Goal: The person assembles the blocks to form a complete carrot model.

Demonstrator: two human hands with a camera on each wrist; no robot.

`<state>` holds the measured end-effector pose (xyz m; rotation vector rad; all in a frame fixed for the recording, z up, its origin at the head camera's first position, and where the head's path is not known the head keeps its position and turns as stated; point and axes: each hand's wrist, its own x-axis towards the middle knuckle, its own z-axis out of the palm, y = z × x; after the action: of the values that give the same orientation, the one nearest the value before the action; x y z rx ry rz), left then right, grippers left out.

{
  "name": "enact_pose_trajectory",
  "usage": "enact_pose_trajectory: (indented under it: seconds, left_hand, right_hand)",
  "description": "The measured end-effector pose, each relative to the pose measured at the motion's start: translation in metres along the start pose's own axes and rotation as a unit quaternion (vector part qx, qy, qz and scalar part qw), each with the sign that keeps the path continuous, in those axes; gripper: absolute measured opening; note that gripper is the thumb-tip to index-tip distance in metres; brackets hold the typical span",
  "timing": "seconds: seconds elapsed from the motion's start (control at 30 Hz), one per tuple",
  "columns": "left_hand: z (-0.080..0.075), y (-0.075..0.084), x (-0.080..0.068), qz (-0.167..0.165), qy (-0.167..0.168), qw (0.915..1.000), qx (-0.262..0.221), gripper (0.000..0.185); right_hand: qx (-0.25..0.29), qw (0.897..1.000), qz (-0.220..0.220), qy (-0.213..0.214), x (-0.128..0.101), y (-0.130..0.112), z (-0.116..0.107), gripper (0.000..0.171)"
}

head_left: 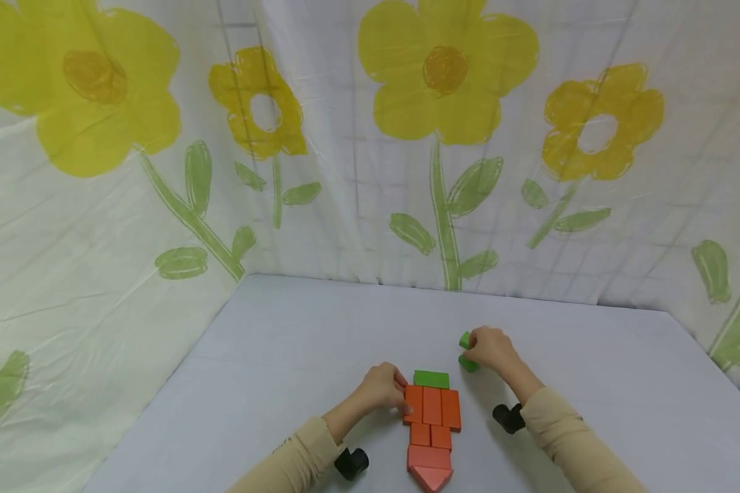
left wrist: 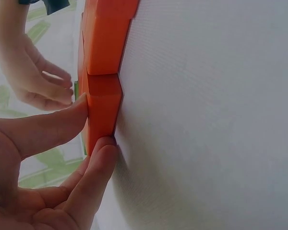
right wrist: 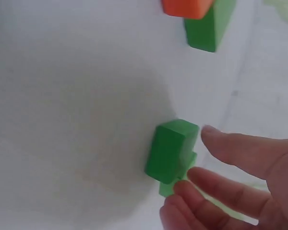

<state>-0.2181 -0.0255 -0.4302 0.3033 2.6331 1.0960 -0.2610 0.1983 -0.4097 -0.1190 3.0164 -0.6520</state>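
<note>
On the table, orange, red and green blocks lie flat in a rocket-like column. My left hand (head_left: pixel 381 387) is at the column's left side, and its thumb and fingers pinch an upper-left orange block (left wrist: pixel 102 117). That block sits flush against its neighbours. Past the column's upper right, my right hand (head_left: pixel 492 348) reaches over two loose green blocks. In the right wrist view, the thumb and fingers of this hand (right wrist: pixel 230 175) stand spread beside the nearer green block (right wrist: pixel 168 151), a small gap showing at the thumb. The second green block (right wrist: pixel 167 188) is partly hidden behind it.
A long green block (head_left: pixel 432 378) caps the column's top end. A pink-red rectangle (head_left: pixel 429 457) and a triangle (head_left: pixel 432 477) form its near end. Black wrist devices (head_left: pixel 352 464) hang below both forearms. Behind the white table (head_left: pixel 308 322) hangs a flower-printed curtain (head_left: pixel 339 205).
</note>
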Motion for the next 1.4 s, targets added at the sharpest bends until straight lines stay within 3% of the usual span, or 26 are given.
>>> enact_pose_trajectory:
  seconds: [0.27,0.5,0.7,1.0,1.13,1.4]
  left_hand:
    - [-0.004,0.004,-0.002,0.004,0.001,1.0,0.001,0.034]
    - [-0.004,0.004,-0.002,0.008,0.002,1.0,0.003,0.032]
    - [-0.003,0.003,-0.002,0.014,-0.002,0.9999,0.0,0.031]
    - [-0.002,0.001,-0.002,0.017,-0.002,0.9998,0.001,0.032]
    - [-0.003,0.001,-0.001,0.018,-0.003,0.9998,-0.002,0.032]
    - [-0.002,0.0,-0.001,0.012,-0.006,0.9999,-0.004,0.032]
  right_hand:
    - [0.01,1.0,-0.008,0.001,0.002,-0.008,0.006,0.02]
    - [0.062,0.997,-0.037,0.017,0.013,-0.043,0.021,0.026]
    - [0.066,0.996,-0.054,0.005,0.018,-0.067,0.04,0.022]
    - [0.107,0.991,-0.077,-0.007,0.019,-0.059,0.046,0.022]
    - [0.139,0.989,-0.051,-0.026,0.017,-0.061,0.045,0.018]
    - [0.118,0.991,-0.06,-0.014,0.013,-0.062,0.047,0.018]
